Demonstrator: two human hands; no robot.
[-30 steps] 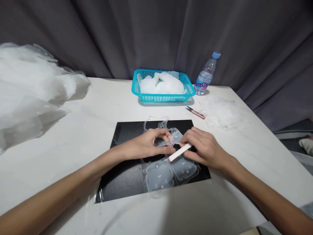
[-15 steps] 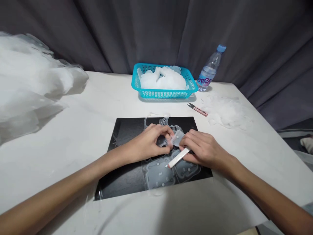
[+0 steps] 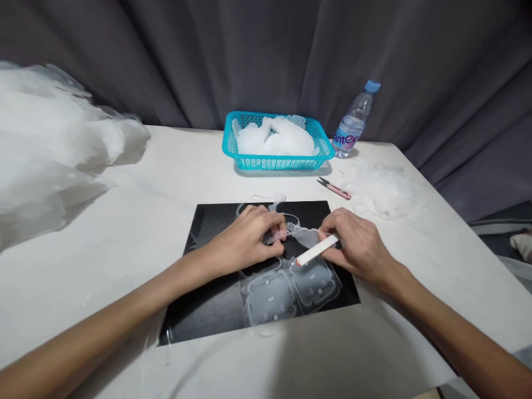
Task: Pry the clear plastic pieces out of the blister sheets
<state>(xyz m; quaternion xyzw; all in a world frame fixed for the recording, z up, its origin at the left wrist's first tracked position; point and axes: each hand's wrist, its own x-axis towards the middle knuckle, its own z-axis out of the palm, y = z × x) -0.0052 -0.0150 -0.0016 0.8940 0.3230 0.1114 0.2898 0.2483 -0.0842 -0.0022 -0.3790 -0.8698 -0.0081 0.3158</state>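
Note:
A translucent sheet point(image 3: 272, 296) with rounded, dotted shapes lies on a black board point(image 3: 203, 305). My left hand point(image 3: 266, 238) pinches the thin edging of the sheet's upper part, above the board. In my right hand point(image 3: 349, 241) is a white stick-like tool point(image 3: 316, 249) with a reddish tip pointing down and left; its fingers also hold a translucent piece point(image 3: 306, 237) stretched towards my left hand. Two rounded shapes lie flat below the hands.
Behind the board stands a turquoise basket point(image 3: 278, 162) of white translucent pieces, with a water bottle point(image 3: 351, 124) beside it. Pink-handled snips point(image 3: 334, 188) lie near a pile of clear scraps point(image 3: 384, 191). A large translucent heap point(image 3: 54, 149) covers the left side.
My right hand has moved right and slightly up, away from my left hand, and the translucent piece is stretched between them. The tool's tip has moved up and right.

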